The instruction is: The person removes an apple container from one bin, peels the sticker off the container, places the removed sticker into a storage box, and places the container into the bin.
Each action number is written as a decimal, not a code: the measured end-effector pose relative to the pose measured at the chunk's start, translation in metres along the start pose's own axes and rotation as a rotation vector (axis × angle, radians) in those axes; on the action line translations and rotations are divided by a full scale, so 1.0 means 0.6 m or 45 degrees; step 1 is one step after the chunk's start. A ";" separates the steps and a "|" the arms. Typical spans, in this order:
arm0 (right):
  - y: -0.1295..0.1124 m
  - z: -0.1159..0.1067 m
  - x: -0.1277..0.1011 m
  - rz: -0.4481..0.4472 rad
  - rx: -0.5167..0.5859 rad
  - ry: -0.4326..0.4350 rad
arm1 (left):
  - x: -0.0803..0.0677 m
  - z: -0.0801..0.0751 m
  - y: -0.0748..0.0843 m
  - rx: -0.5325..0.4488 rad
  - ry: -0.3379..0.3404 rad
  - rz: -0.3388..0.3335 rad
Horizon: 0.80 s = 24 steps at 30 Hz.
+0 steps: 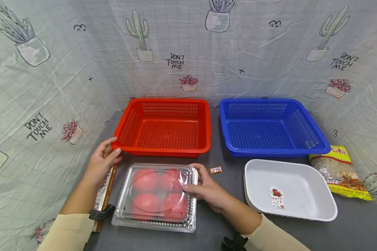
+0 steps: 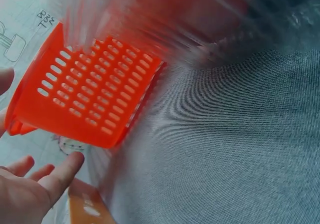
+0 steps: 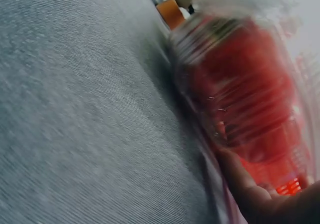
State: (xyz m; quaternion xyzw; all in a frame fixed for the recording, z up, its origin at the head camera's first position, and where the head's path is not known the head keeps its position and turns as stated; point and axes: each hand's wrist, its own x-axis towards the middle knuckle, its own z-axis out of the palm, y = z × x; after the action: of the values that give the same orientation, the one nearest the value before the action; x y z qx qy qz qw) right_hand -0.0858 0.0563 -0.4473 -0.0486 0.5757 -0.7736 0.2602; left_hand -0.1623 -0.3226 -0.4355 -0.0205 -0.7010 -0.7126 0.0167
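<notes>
A clear plastic clamshell box (image 1: 157, 196) with several pink-red round fruits inside lies on the grey table near me. My right hand (image 1: 204, 188) grips its right edge, thumb on the lid and fingers curled round the rim; the right wrist view shows the box (image 3: 245, 99) blurred, with my thumb under its edge. My left hand (image 1: 104, 161) hovers with relaxed fingers between the box's left side and the front left corner of the red basket (image 1: 164, 126), holding nothing. In the left wrist view my fingers (image 2: 57, 176) are spread beside the red basket (image 2: 85, 97).
A blue basket (image 1: 271, 126) stands right of the red one. A white tray (image 1: 320, 207) with a small sticker sits front right, a yellow noodle packet (image 1: 340, 171) beyond it. A small orange candy (image 1: 216, 169) lies mid-table. A flat brown-edged packet (image 1: 106, 190) lies under my left wrist.
</notes>
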 end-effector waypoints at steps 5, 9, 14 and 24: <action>-0.002 0.005 -0.006 -0.002 0.021 0.127 | 0.005 0.008 -0.004 -0.127 0.029 -0.009; -0.006 0.001 -0.011 -0.010 0.035 0.179 | 0.007 0.014 -0.006 -0.179 0.002 -0.051; -0.015 -0.010 -0.023 0.006 0.014 0.199 | 0.006 0.020 -0.004 -0.176 0.016 -0.104; -0.072 -0.027 -0.070 -0.022 -0.029 0.188 | 0.008 0.037 0.002 -0.241 0.172 -0.156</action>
State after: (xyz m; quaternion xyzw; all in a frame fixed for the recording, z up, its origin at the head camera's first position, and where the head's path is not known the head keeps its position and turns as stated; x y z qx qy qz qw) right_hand -0.0709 0.0981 -0.4036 0.0006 0.6016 -0.7707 0.2100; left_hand -0.1671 -0.3006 -0.4335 0.0691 -0.6279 -0.7750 0.0183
